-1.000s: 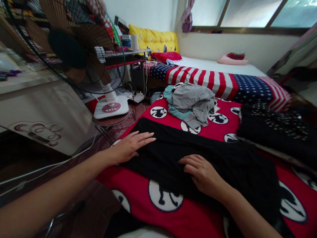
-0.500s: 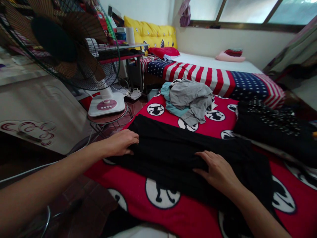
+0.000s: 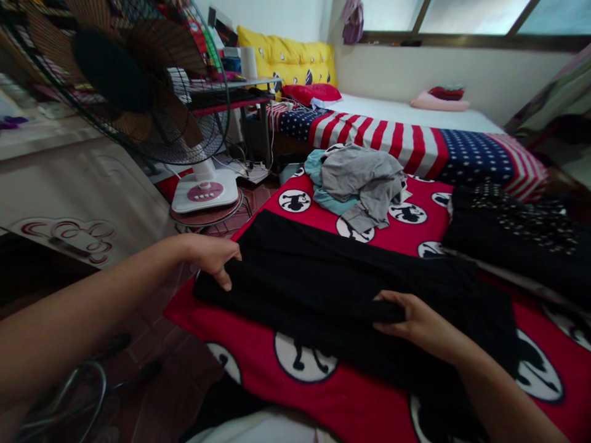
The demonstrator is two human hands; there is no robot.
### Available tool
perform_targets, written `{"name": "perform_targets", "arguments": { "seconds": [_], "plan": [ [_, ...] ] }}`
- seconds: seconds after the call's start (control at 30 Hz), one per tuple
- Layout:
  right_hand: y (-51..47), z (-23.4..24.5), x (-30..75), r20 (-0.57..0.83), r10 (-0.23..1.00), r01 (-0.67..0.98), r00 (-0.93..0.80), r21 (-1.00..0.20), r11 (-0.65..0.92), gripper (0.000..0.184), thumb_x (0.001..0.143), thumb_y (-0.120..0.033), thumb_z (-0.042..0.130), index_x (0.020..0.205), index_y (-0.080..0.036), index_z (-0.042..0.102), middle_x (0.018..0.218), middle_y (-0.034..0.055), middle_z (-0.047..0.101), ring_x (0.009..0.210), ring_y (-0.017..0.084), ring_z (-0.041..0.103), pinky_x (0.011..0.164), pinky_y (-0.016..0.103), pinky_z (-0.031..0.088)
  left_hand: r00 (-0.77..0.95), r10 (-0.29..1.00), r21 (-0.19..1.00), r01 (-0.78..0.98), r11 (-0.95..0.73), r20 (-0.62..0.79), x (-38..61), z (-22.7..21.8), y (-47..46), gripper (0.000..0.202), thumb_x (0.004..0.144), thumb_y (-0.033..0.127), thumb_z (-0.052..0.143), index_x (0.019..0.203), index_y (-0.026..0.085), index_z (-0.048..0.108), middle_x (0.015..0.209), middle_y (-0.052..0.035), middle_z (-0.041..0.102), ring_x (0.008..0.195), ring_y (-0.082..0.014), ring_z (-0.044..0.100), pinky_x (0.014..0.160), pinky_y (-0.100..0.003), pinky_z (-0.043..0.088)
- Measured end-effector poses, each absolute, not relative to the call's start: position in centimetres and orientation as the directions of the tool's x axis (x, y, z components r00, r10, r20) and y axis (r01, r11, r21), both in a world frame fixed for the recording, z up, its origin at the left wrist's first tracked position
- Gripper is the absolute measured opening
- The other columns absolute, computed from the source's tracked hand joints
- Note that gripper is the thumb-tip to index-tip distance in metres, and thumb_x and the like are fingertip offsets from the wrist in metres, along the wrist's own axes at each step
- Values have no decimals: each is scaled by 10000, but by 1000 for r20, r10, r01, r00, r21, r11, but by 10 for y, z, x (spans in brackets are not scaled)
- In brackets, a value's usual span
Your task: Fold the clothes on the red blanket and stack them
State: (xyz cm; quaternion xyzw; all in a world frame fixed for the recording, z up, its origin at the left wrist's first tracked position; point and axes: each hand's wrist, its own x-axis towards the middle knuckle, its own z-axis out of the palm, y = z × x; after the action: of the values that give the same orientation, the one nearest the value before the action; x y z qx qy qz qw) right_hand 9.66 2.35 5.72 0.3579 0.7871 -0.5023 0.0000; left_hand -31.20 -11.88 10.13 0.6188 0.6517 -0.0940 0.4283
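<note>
The left hand point(image 3: 213, 257) is pinching the near-left edge of a black garment point(image 3: 318, 277), its fingers curling down over the cloth right at the side of the bed. The right hand point(image 3: 418, 323) is gripping the same garment nearer its middle, fingers closing around a raised ridge of fabric. The garment is lying spread out across a red blanket point(image 3: 364, 394) printed with white circles holding black cartoon mice, and it is stretching from the blanket's left edge to past the right forearm. Beyond it a crumpled grey garment point(image 3: 364, 181) is sitting on top of a teal one point(image 3: 325, 200) (only the teal edges are showing), well apart from both hands. To the right a black dotted garment point(image 3: 512, 231) is lying on the same blanket. Farther back a stars-and-stripes blanket point(image 3: 415, 144) is covering the mattress edge, and a standing fan point(image 3: 111, 71) is resting on a round stool point(image 3: 207, 218) just beyond the left hand.
</note>
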Motion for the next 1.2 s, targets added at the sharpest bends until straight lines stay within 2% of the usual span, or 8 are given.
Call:
{"name": "perform_targets", "arguments": {
  "seconds": [0.23, 0.37, 0.5, 0.6, 0.73, 0.93, 1.03, 1.2],
  "plan": [
    [26, 54, 96, -421, 554, 629, -719, -734, 258, 328, 764, -472, 679, 898, -176, 636, 794, 12, 655, 723, 178, 606, 633, 257, 465, 101, 744, 382, 898, 218, -661, -324, 92, -114, 490, 603, 376, 789, 1043, 185, 693, 988, -33, 749, 881, -216, 686, 733, -246, 524],
    [15, 58, 96, -176, 752, 743, -635, -406, 533, 457, 764, -529, 668, 1078, -198, 638, 961, 79, 697, 814, 273, 655, 688, 366, 508, -2, 858, 258, 953, 156, -513, -331, 93, -114, 488, 655, 401, 754, 1095, 203, 680, 1040, -40, 723, 947, -227, 667, 814, -263, 502],
    [-8, 56, 89, 254, 621, 598, -741, -170, 783, 504, 839, -430, 631, 1288, -217, 553, 1374, 121, 548, 1195, 328, 557, 973, 490, 461, -134, 983, 174, 972, 155, -125, -299, 89, -124, 421, 789, 469, 649, 1124, 215, 673, 1122, -69, 686, 1035, -249, 638, 893, -333, 491],
    [-22, 40, 81, 295, 440, 425, -848, -115, 898, 569, 922, -387, 539, 1451, -229, 399, 1518, 104, 405, 1385, 281, 389, 1129, 514, 317, -38, 980, 201, 980, -3, 197, -255, 65, -136, 459, 932, 448, 473, 1330, 233, 552, 1387, -88, 551, 1257, -230, 521, 1059, -376, 402],
    [-27, 22, 81, 159, 401, 382, -902, -135, 914, 677, 942, -449, 506, 1529, -228, 251, 1563, 109, 317, 1435, 279, 307, 1143, 559, 278, 134, 983, 117, 982, -149, 128, -232, 22, -147, 585, 966, 456, 401, 1504, 245, 309, 1543, -69, 385, 1423, -241, 336, 1164, -464, 259],
    [-5, 50, 92, 163, 589, 524, -792, -316, 791, 251, 951, -277, 506, 1115, -225, 688, 1230, 55, 677, 1127, 198, 632, 969, 362, 511, -93, 971, 131, 989, 65, 218, -271, 31, -127, 453, 955, 481, 352, 1067, 221, 705, 1169, -95, 685, 1110, -263, 614, 970, -409, 473],
    [14, 65, 96, 256, 664, 629, -703, -213, 748, 182, 897, -238, 580, 1037, -213, 695, 1121, 63, 689, 1047, 223, 640, 868, 353, 546, -289, 912, 144, 956, 257, 292, -282, 47, -105, 401, 911, 522, 435, 1012, 208, 664, 1090, -103, 670, 1068, -276, 611, 906, -393, 494],
    [36, 56, 101, 143, 791, 802, -595, 35, 597, 477, 798, -209, 688, 1262, -157, 589, 1132, 126, 634, 1042, 303, 626, 788, 392, 560, -500, 859, 205, 857, 473, 109, -292, 44, -68, 599, 788, 558, 609, 1263, 201, 530, 1229, -138, 625, 1083, -325, 622, 855, -406, 507]
  ]
}}
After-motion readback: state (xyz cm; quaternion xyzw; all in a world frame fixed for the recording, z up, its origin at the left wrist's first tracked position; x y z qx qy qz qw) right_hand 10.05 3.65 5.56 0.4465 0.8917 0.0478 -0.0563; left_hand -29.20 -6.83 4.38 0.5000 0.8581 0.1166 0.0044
